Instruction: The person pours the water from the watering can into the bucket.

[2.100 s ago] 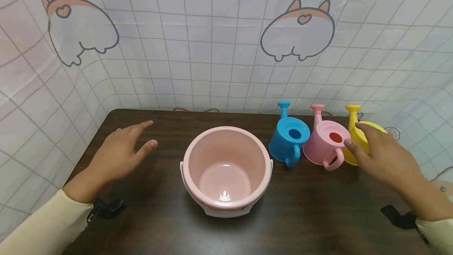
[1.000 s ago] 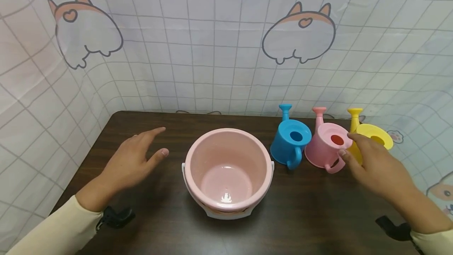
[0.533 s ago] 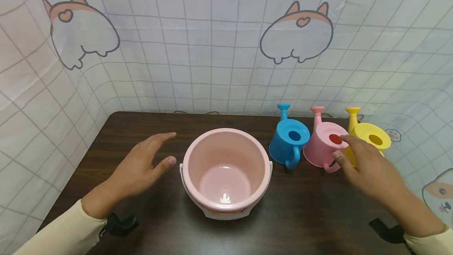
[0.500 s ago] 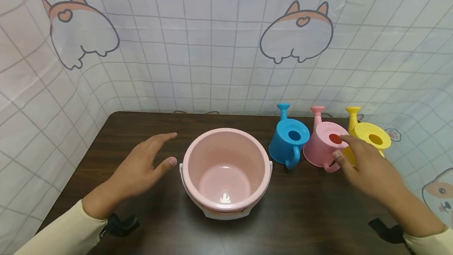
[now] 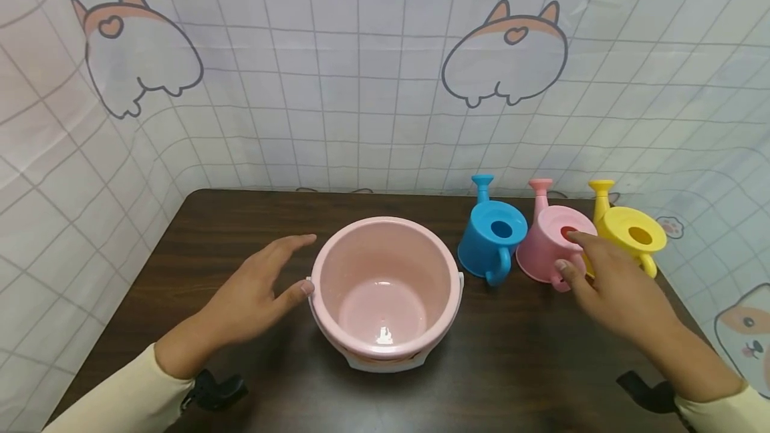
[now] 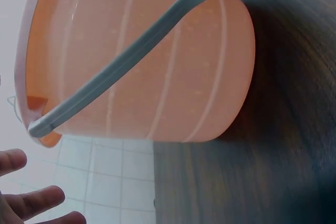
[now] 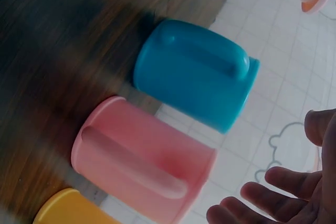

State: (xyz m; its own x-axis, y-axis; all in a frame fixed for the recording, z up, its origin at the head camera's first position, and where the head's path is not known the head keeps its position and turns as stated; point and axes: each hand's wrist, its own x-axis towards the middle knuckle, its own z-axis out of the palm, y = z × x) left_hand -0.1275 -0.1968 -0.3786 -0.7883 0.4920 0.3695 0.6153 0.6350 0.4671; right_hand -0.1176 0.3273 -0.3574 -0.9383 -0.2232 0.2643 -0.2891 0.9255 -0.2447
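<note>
Left hand [image 5: 248, 299] brought in close to left of bucket [image 5: 385, 252], touch unclear; right hand [image 5: 622, 293] drawn toward pink watering can [image 5: 546, 252], right of bucket past blue watering can [image 5: 481, 246]. Fingers on both loosely spread, nothing held. Judged as reach only, no grasp made yet.

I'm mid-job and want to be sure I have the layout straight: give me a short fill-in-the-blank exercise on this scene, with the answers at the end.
1. The closest watering can to the bucket is coloured ____.
2. The middle watering can in the row is coloured ____.
3. The hand nearer the bucket is the person's ____ one.
4. In the head view, the yellow watering can is the one farthest to the ____.

Missing words: blue; pink; left; right.
</note>
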